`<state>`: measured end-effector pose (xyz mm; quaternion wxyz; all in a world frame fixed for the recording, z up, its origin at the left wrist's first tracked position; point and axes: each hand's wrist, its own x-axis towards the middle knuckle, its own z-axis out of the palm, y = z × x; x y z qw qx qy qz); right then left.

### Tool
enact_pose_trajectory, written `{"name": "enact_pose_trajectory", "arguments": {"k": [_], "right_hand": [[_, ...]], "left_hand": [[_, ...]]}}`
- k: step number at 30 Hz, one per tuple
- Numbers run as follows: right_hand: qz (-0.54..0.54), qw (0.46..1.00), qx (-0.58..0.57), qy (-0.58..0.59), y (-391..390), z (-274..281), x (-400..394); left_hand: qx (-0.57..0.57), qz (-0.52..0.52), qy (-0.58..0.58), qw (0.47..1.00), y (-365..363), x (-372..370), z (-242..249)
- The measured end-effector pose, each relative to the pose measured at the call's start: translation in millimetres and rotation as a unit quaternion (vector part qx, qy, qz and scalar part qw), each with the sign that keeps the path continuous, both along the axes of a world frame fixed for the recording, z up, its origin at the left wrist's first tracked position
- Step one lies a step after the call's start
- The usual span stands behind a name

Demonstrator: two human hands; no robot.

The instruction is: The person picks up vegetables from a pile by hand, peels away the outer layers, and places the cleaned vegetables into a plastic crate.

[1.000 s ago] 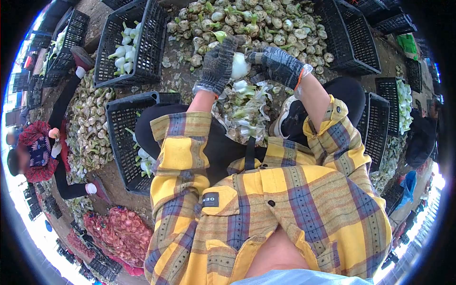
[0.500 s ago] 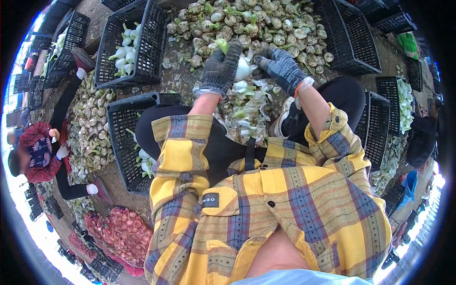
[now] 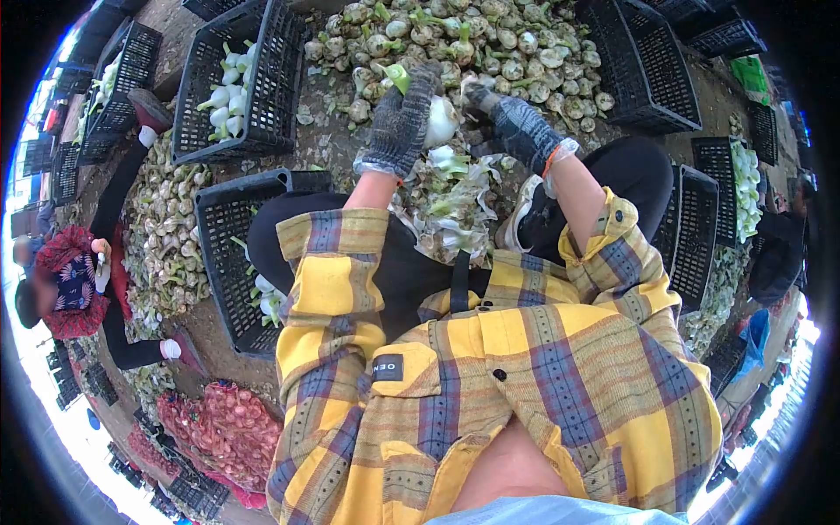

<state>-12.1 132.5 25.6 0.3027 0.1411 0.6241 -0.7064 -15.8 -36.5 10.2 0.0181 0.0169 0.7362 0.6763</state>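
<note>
My left hand [image 3: 404, 122], in a dark grey glove under a clear plastic cover, is closed around a garlic bulb [image 3: 442, 121]. The bulb's white, smooth side faces right, and its cut green stem pokes out above the thumb side. To the right of the bulb, slightly apart from it, is my right hand [image 3: 521, 127], gloved the same way with an orange band at the wrist. Its thumb and fingers are pinched together; what they hold is too small to make out. Below both hands lie stripped garlic skins [image 3: 451, 206] between my legs.
A heap of unpeeled garlic [image 3: 472, 48] spreads beyond my hands. Black crates stand at left [image 3: 276, 96], lower left [image 3: 223, 271] and right [image 3: 652, 74]; the left one holds white bulbs. Red net sacks [image 3: 227, 433] lie lower left. A co-worker [image 3: 74, 280] sits at far left.
My right hand has drawn slightly away from the bulb, its fingers now pinched. My left hand has shifted a little left with the garlic bulb, so more of the white side shows.
</note>
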Motion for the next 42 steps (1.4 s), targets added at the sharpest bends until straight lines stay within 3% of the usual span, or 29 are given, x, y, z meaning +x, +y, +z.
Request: {"name": "enact_pose_trajectory", "arguments": {"k": [1, 3, 5, 6, 7, 8, 9, 10, 13, 15, 17, 19, 20, 21, 23, 27, 29, 31, 32, 33, 35, 38, 39, 41, 42], "right_hand": [[-0.001, 1.000, 0.000, 0.000, -1.3, 3.2, -0.8], [0.118, 0.987, 0.104, 0.018, -8.5, 12.7, -2.0], [0.123, 0.988, 0.079, 0.048, -8.6, 1.4, -1.1], [0.149, 0.983, 0.044, 0.102, -4.4, 0.4, -2.6], [0.176, 0.972, 0.009, 0.155, -2.2, -0.2, -3.2], [0.108, 0.992, -0.029, 0.060, -0.8, -0.4, -0.6], [0.108, 0.992, -0.028, 0.060, -0.1, 2.1, -1.0], [0.121, 0.990, 0.020, 0.068, 1.6, 3.9, -1.3], [0.121, 0.976, 0.122, 0.131, 0.8, 2.2, 3.3], [0.006, 0.997, -0.063, 0.034, 1.7, 8.4, 11.2], [-0.012, 0.998, -0.054, 0.000, -0.3, 12.1, 7.5], [0.112, 0.975, 0.129, 0.141, -2.3, 6.8, 8.7], [0.125, 0.955, 0.171, 0.206, 0.5, -7.0, 9.1], [0.124, 0.955, 0.171, 0.207, 0.1, -4.4, 6.7], [0.205, 0.888, 0.317, 0.262, -1.2, 3.9, 2.0], [0.149, 0.900, 0.325, 0.251, -1.2, -4.9, -0.9], [0.147, 0.916, 0.276, 0.251, 4.3, -38.3, -6.2], [0.073, 0.959, 0.133, 0.240, -1.6, -29.3, -3.3], [0.036, 0.988, 0.059, 0.136, -0.9, -23.0, -1.0], [0.035, 0.988, 0.058, 0.136, -0.7, -23.4, -0.5], [-0.119, 0.990, -0.033, 0.063, 2.7, -25.3, 1.4], [-0.177, 0.976, -0.122, 0.012, 7.0, -46.2, -6.3], [-0.210, 0.964, -0.162, -0.001, 8.9, -50.7, -7.8], [-0.162, 0.972, -0.171, -0.004, 12.2, -45.7, -5.9], [-0.136, 0.958, -0.245, -0.056, 13.1, -34.4, -1.6]], "left_hand": [[-0.003, -0.008, 0.029, 1.000, 2.0, -0.2, 3.9], [-0.039, -0.019, 0.078, 0.996, 2.8, -0.4, -0.7], [-0.052, -0.060, 0.077, 0.994, 1.2, -0.7, -1.8], [-0.116, -0.071, 0.232, 0.963, -2.7, -2.7, -7.7], [-0.116, -0.069, 0.231, 0.964, -5.9, -2.2, -14.2], [-0.174, -0.064, 0.244, 0.952, -8.4, -2.5, -20.2], [-0.231, -0.059, 0.258, 0.936, -8.7, -2.1, -17.0], [-0.179, -0.083, 0.151, 0.969, -8.6, -1.4, -13.7], [-0.182, -0.061, 0.111, 0.975, -6.3, -0.4, -5.8], [-0.204, -0.059, 0.099, 0.972, -7.4, -0.3, -4.7], [-0.225, -0.058, 0.089, 0.969, -7.0, -3.0, -7.7], [-0.270, 0.011, 0.366, 0.891, -5.8, -3.9, -16.2], [-0.270, 0.010, 0.366, 0.891, -6.4, -3.7, -20.0], [-0.259, -0.011, 0.279, 0.925, -6.7, -2.6, -15.7], [-0.230, -0.049, 0.098, 0.967, -8.6, 1.4, -7.0], [-0.103, -0.008, 0.076, 0.992, 1.3, 8.6, 8.9], [-0.077, 0.064, -0.009, 0.995, 3.3, 5.2, 6.3], [-0.097, 0.069, -0.072, 0.990, -1.1, -0.9, -3.4], [-0.118, 0.070, -0.084, 0.987, -2.5, -2.8, -8.6], [-0.139, 0.070, -0.095, 0.983, -3.0, -4.2, -11.6], [-0.073, 0.078, -0.109, 0.988, -2.8, -6.0, -18.7], [0.100, 0.083, -0.165, 0.978, -5.9, -11.5, -23.3], [0.100, 0.084, -0.165, 0.978, -4.2, -10.0, -19.5], [0.279, 0.079, -0.236, 0.927, 1.1, -3.7, -2.0], [0.278, 0.080, -0.237, 0.927, 1.9, -0.8, 6.5]]}}
